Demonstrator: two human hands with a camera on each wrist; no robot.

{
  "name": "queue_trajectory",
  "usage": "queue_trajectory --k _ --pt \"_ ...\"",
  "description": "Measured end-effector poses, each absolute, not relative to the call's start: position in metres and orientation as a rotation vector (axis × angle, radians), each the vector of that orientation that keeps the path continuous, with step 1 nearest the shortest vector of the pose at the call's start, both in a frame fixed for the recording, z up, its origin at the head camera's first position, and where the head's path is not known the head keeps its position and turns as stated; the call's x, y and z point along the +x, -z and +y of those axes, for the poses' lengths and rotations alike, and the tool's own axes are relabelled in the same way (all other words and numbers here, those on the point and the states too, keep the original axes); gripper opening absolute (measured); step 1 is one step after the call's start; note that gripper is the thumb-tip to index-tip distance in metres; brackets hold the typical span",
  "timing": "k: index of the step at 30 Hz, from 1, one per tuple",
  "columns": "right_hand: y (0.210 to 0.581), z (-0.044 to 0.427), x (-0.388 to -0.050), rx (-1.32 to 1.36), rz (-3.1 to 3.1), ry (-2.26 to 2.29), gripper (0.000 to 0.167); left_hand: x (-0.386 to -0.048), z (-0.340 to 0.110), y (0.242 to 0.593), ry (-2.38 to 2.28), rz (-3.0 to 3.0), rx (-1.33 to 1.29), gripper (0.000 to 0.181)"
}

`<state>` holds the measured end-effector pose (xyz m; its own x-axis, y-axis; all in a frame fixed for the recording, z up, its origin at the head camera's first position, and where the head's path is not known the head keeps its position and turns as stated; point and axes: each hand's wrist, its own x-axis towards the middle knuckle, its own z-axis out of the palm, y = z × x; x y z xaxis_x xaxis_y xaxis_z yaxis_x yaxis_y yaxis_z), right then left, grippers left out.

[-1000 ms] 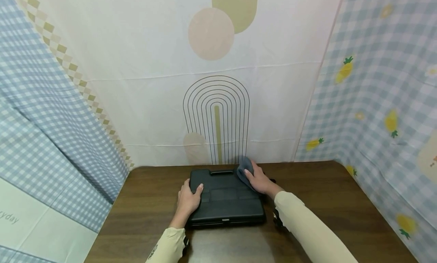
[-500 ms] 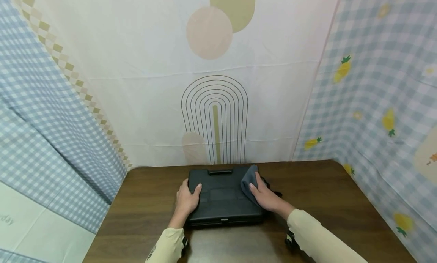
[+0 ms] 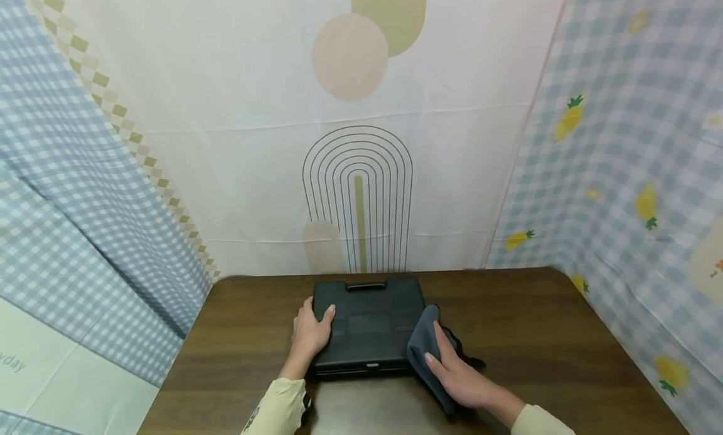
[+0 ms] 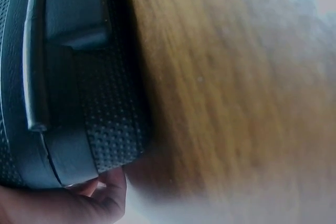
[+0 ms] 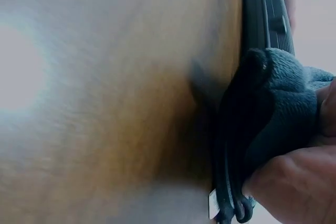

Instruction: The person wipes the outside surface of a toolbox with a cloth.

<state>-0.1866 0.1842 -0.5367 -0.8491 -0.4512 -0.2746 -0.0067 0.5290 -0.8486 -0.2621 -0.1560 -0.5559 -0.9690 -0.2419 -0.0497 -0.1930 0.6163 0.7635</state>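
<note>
A flat black plastic carrying case [image 3: 369, 338] with a handle at its far side lies on the wooden table. My left hand [image 3: 309, 333] grips its left edge, thumb on top and fingers down the side. The left wrist view shows the case's textured edge [image 4: 113, 111] with fingers [image 4: 113, 195] beside it. My right hand [image 3: 460, 377] holds a folded dark grey fuzzy cloth [image 3: 425, 342] against the case's front right corner. In the right wrist view the cloth [image 5: 294, 100] covers part of the case [image 5: 262, 17]; a dark strap-like end hangs from it.
The brown wooden table [image 3: 243, 334] extends around the case on all sides. A white printed curtain [image 3: 254, 184] hangs behind its far edge. Checkered cloths hang at the left [image 3: 130, 234] and right [image 3: 610, 171].
My right hand has drawn the cloth from the case's far right corner along its right edge to the near right corner. The left hand and the case have stayed in place.
</note>
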Motion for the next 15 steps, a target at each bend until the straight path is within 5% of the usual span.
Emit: queue_trajectory --k 15 --pt "0.545 0.179 -0.172 -0.351 2.433 1.165 0.09 -0.26 -0.155 0.553 1.315 -2.759 0.371 0.072"
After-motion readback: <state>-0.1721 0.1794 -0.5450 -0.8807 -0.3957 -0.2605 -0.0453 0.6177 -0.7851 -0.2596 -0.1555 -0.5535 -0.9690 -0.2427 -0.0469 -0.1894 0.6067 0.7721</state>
